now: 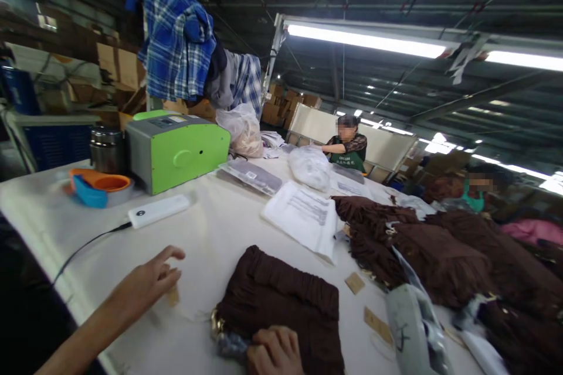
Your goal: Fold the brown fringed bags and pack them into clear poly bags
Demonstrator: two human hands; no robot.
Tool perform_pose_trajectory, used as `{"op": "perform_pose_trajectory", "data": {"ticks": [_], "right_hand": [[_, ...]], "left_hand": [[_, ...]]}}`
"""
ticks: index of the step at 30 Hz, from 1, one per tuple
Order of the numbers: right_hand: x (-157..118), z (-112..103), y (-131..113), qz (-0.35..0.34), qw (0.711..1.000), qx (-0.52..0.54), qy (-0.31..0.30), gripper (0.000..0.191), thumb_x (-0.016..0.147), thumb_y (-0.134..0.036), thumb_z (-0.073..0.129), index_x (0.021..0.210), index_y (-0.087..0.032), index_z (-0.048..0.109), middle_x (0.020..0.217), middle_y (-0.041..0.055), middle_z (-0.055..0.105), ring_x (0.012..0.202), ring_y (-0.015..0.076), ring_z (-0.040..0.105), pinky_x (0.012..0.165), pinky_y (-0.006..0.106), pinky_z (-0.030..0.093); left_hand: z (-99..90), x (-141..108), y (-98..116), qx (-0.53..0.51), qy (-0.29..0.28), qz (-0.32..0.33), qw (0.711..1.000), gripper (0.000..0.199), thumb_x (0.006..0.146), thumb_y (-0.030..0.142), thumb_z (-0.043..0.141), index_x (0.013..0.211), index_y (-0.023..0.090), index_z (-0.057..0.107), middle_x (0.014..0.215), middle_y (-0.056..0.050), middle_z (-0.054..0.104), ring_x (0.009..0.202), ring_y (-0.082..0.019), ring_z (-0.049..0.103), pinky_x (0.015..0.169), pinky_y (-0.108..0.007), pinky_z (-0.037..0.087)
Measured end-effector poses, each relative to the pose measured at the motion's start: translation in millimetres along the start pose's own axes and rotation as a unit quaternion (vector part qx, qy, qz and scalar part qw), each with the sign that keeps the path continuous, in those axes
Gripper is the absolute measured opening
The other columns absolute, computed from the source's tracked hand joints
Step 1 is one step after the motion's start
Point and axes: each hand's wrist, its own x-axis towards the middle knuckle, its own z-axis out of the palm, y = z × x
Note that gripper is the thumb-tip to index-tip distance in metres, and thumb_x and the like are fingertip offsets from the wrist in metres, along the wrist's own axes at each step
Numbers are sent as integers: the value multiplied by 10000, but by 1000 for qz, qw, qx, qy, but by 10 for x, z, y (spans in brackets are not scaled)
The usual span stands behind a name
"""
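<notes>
My left hand (155,275) is above the table at the left, fingers curled, with a small tan card tag (173,296) at the fingertips. A faint string seems to run from the tag toward the garment. A dark brown gathered garment (281,290) lies folded in front of me. My right hand (275,351) rests on its lower part, fingers bent around the end of a small plastic-wrapped piece (232,344). Gold-coloured metal hardware (215,323) shows beside that piece at the garment's left edge. The right fingertips are partly hidden.
A tape dispenser (413,328) and loose card tags (377,323) lie right, near piled brown garments (440,252). Beyond are a printed white bag (303,217), a green-grey machine (180,149), a white power strip (158,211) and tape rolls (103,184). A person (347,143) works across the table.
</notes>
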Motion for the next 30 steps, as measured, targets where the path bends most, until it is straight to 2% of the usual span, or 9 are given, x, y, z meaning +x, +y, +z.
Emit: {"op": "perform_pose_trajectory", "data": {"ticks": [2,5,9,12,15,20,24,27,30], "right_hand": [[23,-147,-28,31,995,30,-86,334,984,-228,368,736,-227,592,718,23,624,706,183,553,696,342,345],[67,-299,-40,67,982,65,-164,337,1008,-293,345,835,-238,630,807,38,653,785,200,567,734,352,359],[153,-350,-56,57,982,82,-159,385,1029,-305,308,845,-230,638,798,27,659,781,187,554,735,339,348],[209,-354,-71,59,984,79,-150,411,1035,-311,291,828,-228,637,775,18,655,772,180,549,724,331,341],[237,-363,-75,64,983,76,-152,410,1035,-317,294,824,-231,635,762,13,648,760,178,549,713,328,340],[254,-381,-63,63,981,87,-162,356,1026,-306,350,817,-222,625,758,7,641,746,172,538,702,324,337],[196,-349,-62,76,980,89,-159,343,1021,-285,365,794,-223,615,761,9,641,755,175,543,711,329,334],[126,-303,-64,88,979,98,-156,344,1019,-294,366,786,-221,607,764,12,644,755,176,543,726,334,334],[117,-291,-66,91,980,92,-150,351,1019,-297,366,775,-221,607,752,12,640,744,172,542,726,332,338]], "left_hand": [[54,-24,307,-56,-20,-4,998,392,774,493,434,1046,223,516,511,89,472,483,-159,508,492,-251,359],[299,85,687,-150,-100,-20,984,387,726,537,451,866,191,556,555,43,547,474,-150,534,454,-243,402],[667,302,924,-148,-150,-2,977,373,722,517,469,792,168,581,685,-27,653,591,-177,627,534,-267,496],[755,381,997,-121,-168,36,978,325,720,407,524,895,158,639,763,-29,678,685,-189,640,591,-265,500],[656,363,1050,-80,-184,105,974,332,731,282,524,1021,176,645,879,-31,700,798,-200,647,683,-272,498],[243,194,1081,30,-160,234,959,456,782,105,412,1190,228,574,1112,-30,680,1015,-187,621,882,-281,454],[-74,78,1121,113,-165,210,957,268,886,179,424,1027,259,637,853,23,691,786,-151,643,720,-240,438],[-131,105,1261,203,-137,223,944,182,905,253,493,869,253,672,792,23,651,745,-151,612,662,-249,396],[6,285,1423,269,-124,279,914,145,873,243,569,788,230,687,829,-11,618,838,-179,584,740,-280,399]]}}
